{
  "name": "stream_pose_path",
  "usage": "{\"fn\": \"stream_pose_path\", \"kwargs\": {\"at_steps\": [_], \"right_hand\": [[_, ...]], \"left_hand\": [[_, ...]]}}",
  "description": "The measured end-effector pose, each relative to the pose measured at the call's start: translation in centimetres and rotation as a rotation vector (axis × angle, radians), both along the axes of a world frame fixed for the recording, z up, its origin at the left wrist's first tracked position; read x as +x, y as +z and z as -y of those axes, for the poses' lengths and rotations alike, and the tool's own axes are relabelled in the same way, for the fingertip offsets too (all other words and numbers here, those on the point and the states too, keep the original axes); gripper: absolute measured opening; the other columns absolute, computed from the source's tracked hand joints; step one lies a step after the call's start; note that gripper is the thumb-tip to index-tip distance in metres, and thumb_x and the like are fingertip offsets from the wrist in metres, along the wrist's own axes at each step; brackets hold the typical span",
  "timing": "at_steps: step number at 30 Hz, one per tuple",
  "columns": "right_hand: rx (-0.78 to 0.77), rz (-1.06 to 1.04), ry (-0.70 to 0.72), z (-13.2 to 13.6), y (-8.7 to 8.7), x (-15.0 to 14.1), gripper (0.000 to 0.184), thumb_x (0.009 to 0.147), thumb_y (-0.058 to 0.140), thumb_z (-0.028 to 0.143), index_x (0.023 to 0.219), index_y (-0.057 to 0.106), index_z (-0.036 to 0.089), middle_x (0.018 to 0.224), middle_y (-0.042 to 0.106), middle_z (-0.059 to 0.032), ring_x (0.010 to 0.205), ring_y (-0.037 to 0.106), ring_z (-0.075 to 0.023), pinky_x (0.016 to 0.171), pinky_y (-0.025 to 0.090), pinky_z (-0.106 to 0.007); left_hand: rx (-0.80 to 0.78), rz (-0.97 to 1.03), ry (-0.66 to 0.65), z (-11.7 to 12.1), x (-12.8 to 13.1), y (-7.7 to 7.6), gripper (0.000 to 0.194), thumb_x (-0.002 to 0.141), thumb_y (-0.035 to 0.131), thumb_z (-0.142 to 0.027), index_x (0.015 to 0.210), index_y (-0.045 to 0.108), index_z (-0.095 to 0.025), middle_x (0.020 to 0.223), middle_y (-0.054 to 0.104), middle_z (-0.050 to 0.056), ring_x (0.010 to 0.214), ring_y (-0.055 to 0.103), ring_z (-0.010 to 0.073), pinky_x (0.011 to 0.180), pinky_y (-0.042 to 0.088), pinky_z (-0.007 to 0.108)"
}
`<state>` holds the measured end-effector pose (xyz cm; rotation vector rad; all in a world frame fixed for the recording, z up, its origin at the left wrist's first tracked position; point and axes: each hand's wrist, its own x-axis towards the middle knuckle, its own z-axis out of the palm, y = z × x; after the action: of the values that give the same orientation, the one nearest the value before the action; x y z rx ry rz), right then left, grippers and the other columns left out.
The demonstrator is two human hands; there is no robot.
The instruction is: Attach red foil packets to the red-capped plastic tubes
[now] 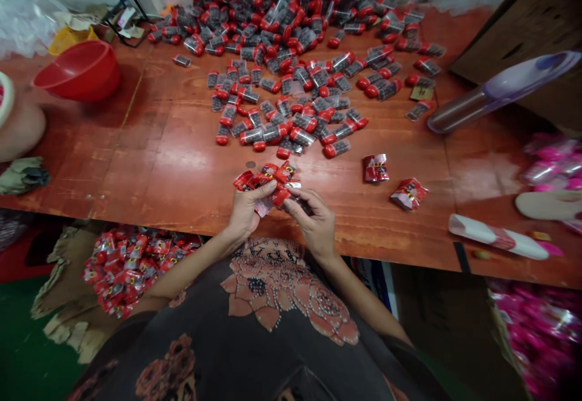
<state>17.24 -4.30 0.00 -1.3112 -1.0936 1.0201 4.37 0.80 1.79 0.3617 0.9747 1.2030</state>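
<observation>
On a reddish-brown wooden counter [173,171], a heap of clear, red-capped plastic tubes [277,22] spreads out. Nearer the wearer than the heap, the fingers of the left hand [246,212] and right hand [319,226] grasp shiny red printed packets [285,171]. A round red plastic bowl [79,77] sits left of it.

Left forearm [191,271] and right forearm [364,298] are bare and extend forward from the torso, converging near the body's midline. Left hand [245,210] is turned inward, its thumb [264,191] stretched toward the opposite hand. Right hand [317,219] shows its back, fingers curled, thumb pointing leftward. Both hands are in a gripping pose, fingertips near each other.
</observation>
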Motion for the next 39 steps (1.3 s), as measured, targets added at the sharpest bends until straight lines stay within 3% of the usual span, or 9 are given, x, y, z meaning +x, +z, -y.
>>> {"fn": "stream_pose_path", "kwargs": {"at_steps": [6,10,16,23,26,31,36,39], "right_hand": [[-0.157,-0.188,0.020,0.1,-0.1,0.1,0.024,0.081,0.073,0.035,0.104,0.073,0.029,0.087,0.068,0.0001,0.072,0.063,-0.0146,0.071,0.058,-0.035],[-0.110,-0.132,0.049,-0.2,0.2,0.3,0.020,0.079,0.075,0.034,0.099,0.075,0.029,0.099,0.069,-0.0018,0.088,0.066,-0.0178,0.081,0.058,-0.037],[-0.156,-0.170,-0.004,-0.3,0.1,0.1,0.025,0.080,0.072,0.034,0.104,0.067,0.030,0.094,0.069,-0.0003,0.081,0.066,-0.0171,0.080,0.060,-0.038],[-0.076,-0.146,-0.085,-0.4,-0.8,-0.6,0.027,0.083,0.069,0.034,0.107,0.058,0.030,0.099,0.066,-0.0007,0.088,0.066,-0.0172,0.081,0.058,-0.035],[-0.141,-0.230,-0.015,-0.8,-0.9,0.1,0.029,0.081,0.070,0.033,0.108,0.060,0.030,0.098,0.068,-0.0013,0.087,0.067,-0.0181,0.079,0.059,-0.035],[-0.150,-0.195,0.175,-1.1,-0.8,1.4,0.030,0.081,0.070,0.033,0.111,0.070,0.032,0.112,0.068,-0.0021,0.105,0.065,-0.0217,0.096,0.055,-0.043],[-0.186,-0.245,0.089,-0.6,-1.2,0.1,0.032,0.082,0.068,0.033,0.114,0.068,0.031,0.105,0.071,-0.0028,0.091,0.067,-0.0201,0.083,0.060,-0.041],[-0.169,-0.261,0.020,-0.6,-1.5,-0.8,0.034,0.081,0.069,0.034,0.115,0.065,0.030,0.104,0.071,-0.0032,0.091,0.068,-0.0196,0.083,0.060,-0.039]], "left_hand": [[-0.005,-0.013,-0.014,-0.1,0.1,0.0,0.021,0.059,0.087,-0.021,0.068,0.069,-0.017,0.068,0.070,-0.001,0.059,0.063,0.0121,0.067,0.055,0.030],[-0.016,-0.011,-0.018,-0.2,0.2,-0.1,0.021,0.059,0.087,-0.020,0.070,0.069,-0.018,0.071,0.071,0.000,0.062,0.063,0.0130,0.070,0.056,0.031],[-0.002,-0.052,-0.056,-0.1,0.1,0.0,0.022,0.058,0.087,-0.018,0.071,0.070,-0.018,0.072,0.071,-0.001,0.061,0.063,0.0122,0.067,0.055,0.030],[0.070,-0.138,-0.201,0.3,-0.3,-0.2,0.023,0.057,0.088,-0.017,0.075,0.073,-0.019,0.076,0.072,0.001,0.064,0.064,0.0128,0.066,0.054,0.029],[0.093,-0.148,-0.239,0.0,-0.7,-0.1,0.026,0.056,0.088,-0.017,0.077,0.073,-0.018,0.077,0.073,0.002,0.066,0.064,0.0138,0.067,0.054,0.030],[0.111,-0.134,-0.138,-0.5,-1.2,0.2,0.030,0.053,0.088,-0.015,0.077,0.071,-0.020,0.079,0.073,0.001,0.068,0.065,0.0140,0.068,0.054,0.029],[0.112,-0.179,-0.239,0.2,-1.1,-0.5,0.025,0.056,0.087,-0.015,0.075,0.071,-0.018,0.073,0.070,0.002,0.062,0.061,0.0132,0.064,0.052,0.030],[0.112,-0.186,-0.219,0.5,-1.2,-1.1,0.025,0.056,0.088,-0.017,0.075,0.071,-0.018,0.074,0.070,0.002,0.061,0.060,0.0125,0.062,0.050,0.029]]}}
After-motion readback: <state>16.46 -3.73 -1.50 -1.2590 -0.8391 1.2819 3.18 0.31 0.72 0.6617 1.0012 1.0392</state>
